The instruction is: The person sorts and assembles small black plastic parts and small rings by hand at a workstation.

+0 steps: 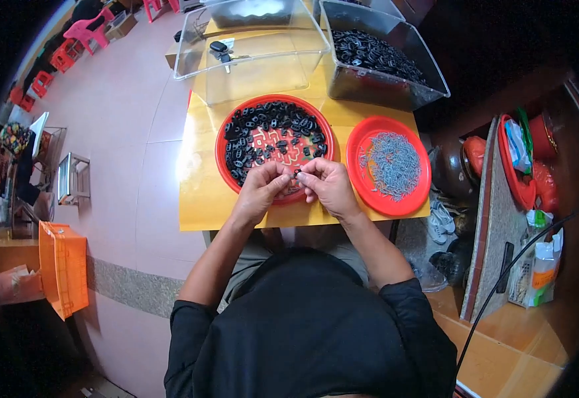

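Observation:
Over the near edge of a red round tray point(220, 151), my two hands meet with their fingertips almost touching. A small black part point(296, 174) shows between them, its exact kind too small to tell. My left hand point(261, 190) pinches at it with thumb and forefinger, and my right hand point(330, 189) pinches it from the other side. Many small black plastic pieces with holes point(273, 114) lie around the tray's patterned bottom. To the right, a second red tray point(417, 191) bears a heap of thin silvery metal pins point(395, 166).
Beyond the trays stand a clear plastic bin point(256, 83) with a key fob point(219, 46) in it and another bin point(379, 89) full of black pieces. All rest on a yellow table point(200, 209). An orange crate point(64, 268) and a metal stool point(74, 178) stand left.

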A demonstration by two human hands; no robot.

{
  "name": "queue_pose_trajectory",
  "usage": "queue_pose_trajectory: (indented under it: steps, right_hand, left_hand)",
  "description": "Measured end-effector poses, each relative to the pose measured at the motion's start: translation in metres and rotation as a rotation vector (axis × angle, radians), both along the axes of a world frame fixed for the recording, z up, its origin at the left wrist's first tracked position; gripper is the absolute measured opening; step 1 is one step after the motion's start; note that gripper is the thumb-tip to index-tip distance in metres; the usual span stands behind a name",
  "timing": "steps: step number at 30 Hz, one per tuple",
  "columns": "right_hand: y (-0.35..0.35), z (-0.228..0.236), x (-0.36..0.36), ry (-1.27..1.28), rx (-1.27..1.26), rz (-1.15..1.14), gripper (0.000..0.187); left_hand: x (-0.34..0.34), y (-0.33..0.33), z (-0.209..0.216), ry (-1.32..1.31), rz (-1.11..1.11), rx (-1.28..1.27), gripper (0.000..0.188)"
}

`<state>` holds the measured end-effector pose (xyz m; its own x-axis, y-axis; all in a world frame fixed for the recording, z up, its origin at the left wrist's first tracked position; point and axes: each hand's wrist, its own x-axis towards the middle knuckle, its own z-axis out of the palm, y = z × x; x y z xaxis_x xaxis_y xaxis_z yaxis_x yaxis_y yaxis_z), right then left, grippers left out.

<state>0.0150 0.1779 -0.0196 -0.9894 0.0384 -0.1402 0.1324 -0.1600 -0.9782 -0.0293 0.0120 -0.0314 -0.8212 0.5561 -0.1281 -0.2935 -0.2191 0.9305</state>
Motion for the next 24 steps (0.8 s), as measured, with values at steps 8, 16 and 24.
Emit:
queue_pose_trajectory:
  steps: [8,16,24]
  right_hand:
    - [-0.007,0.003,0.000,0.029,0.048,0.031,0.007]
    - [-0.008,0.004,0.000,0.055,0.184,0.067,0.009]
    - [-0.011,-0.002,-0.001,0.071,0.278,0.062,0.007]
  left_hand:
    - [0.001,-0.007,-0.001,0.165,-0.008,-0.100,0.015]
    - [0.004,-0.007,-0.007,0.532,0.135,-0.340,0.012]
    - [0.005,-0.002,0.003,0.714,0.180,-0.497,0.008]
